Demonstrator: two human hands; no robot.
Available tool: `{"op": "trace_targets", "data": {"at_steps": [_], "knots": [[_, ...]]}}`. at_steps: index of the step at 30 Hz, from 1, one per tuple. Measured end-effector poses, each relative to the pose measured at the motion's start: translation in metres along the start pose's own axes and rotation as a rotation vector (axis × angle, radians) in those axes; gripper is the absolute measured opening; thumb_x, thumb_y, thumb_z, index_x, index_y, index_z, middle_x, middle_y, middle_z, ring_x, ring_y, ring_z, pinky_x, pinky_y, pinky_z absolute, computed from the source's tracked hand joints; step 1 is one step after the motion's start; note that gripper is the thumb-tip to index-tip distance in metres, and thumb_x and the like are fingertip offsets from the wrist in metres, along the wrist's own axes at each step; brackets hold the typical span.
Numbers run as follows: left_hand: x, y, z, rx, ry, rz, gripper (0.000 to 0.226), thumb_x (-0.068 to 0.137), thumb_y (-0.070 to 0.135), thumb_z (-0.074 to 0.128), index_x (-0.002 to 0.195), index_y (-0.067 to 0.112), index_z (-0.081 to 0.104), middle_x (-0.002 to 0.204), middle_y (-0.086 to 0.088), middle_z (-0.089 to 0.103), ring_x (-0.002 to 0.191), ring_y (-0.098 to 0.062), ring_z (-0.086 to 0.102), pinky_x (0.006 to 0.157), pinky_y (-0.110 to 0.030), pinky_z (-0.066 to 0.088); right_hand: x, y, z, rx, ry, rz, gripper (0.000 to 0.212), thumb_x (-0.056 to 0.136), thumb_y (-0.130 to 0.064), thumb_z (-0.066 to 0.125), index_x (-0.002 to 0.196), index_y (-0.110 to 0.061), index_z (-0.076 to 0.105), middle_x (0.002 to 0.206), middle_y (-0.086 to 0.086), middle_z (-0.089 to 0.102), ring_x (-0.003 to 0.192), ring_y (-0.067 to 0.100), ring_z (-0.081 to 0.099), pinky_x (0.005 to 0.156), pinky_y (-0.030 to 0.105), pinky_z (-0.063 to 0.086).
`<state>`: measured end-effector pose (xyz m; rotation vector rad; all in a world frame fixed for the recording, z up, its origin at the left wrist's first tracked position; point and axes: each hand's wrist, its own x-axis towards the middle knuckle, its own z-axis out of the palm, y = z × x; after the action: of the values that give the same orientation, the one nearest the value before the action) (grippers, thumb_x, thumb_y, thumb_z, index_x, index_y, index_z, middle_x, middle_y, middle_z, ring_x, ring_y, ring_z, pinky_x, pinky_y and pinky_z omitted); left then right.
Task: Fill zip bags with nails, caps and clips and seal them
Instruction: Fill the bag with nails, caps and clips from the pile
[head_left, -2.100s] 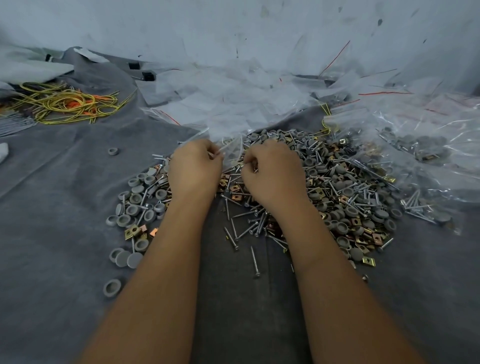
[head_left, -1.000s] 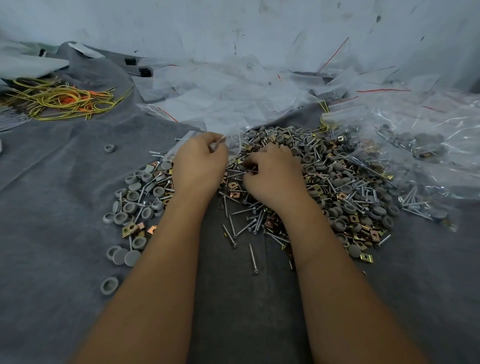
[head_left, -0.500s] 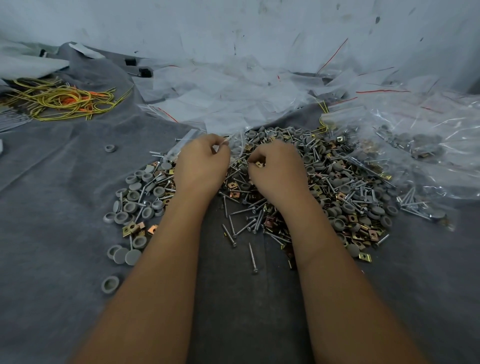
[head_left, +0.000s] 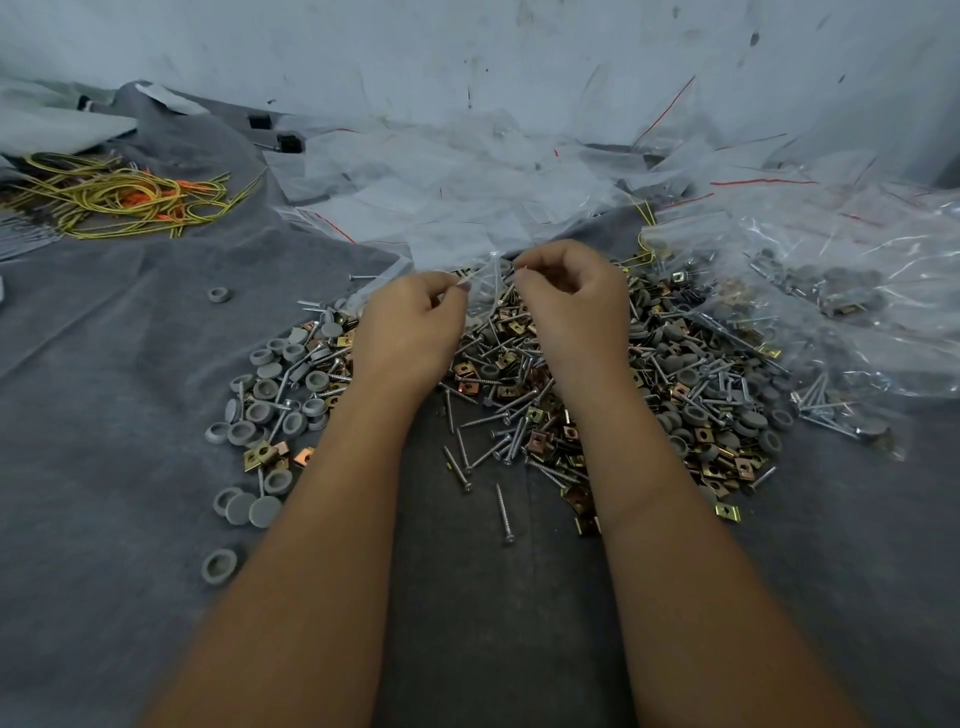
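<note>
left hand (head_left: 410, 322) pinches clear crinkled bag (head_left: 485, 288) | right hand (head_left: 574, 299) grip pinches its other edge, above the pile | pile (head_left: 675, 374): threaded nails, round grey caps (head_left: 265, 387), square brass clips | worktop (head_left: 104, 415): grey felt

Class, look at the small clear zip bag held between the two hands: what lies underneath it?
Under the zip bag, pinched by the left hand and right hand, lies the mixed pile of screws, grey caps and brass clips on grey cloth. The hands cover part of the pile.
</note>
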<state>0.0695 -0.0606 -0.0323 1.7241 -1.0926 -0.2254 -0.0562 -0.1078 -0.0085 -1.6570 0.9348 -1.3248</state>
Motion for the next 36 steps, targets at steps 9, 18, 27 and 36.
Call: {"op": "trace_targets", "data": {"at_steps": [9,18,27,36], "knots": [[-0.002,0.005,-0.001,-0.061,-0.029,0.045,0.04,0.081,0.038,0.042,0.1,0.025,0.075,0.074,-0.001,0.071,0.075,-0.02,0.065,0.074,-0.044,0.054,-0.002,0.004,0.007,0.038,-0.037,-0.043,0.02,0.082,-0.013,0.073,0.083,-0.033,0.074,0.098,-0.002,0.067,0.09,0.011,0.06,0.082,0.023,0.05],[-0.002,0.003,0.0,0.015,-0.047,0.065,0.036,0.081,0.039,0.041,0.079,0.019,0.071,0.042,0.01,0.048,0.041,-0.008,0.039,0.05,-0.029,0.03,0.002,0.004,0.008,0.234,0.006,0.034,0.021,0.08,0.0,0.068,0.075,-0.021,0.07,0.072,-0.001,0.066,0.07,0.009,0.059,0.065,0.017,0.05],[-0.002,0.003,0.0,0.018,0.001,0.034,0.042,0.08,0.04,0.04,0.086,0.016,0.073,0.041,0.006,0.047,0.044,-0.009,0.04,0.052,-0.029,0.029,0.003,0.007,0.001,-0.024,0.034,0.023,0.022,0.094,-0.017,0.059,0.11,-0.025,0.071,0.097,-0.006,0.065,0.079,-0.007,0.057,0.069,0.009,0.046],[-0.002,0.004,-0.004,-0.005,0.17,0.019,0.038,0.092,0.032,0.04,0.109,0.02,0.071,0.064,0.008,0.056,0.064,-0.02,0.052,0.059,-0.031,0.037,0.003,0.01,-0.009,-0.597,-0.217,0.139,0.032,0.085,-0.01,0.05,0.097,-0.026,0.075,0.086,0.0,0.07,0.081,0.024,0.06,0.075,0.041,0.052]]}}
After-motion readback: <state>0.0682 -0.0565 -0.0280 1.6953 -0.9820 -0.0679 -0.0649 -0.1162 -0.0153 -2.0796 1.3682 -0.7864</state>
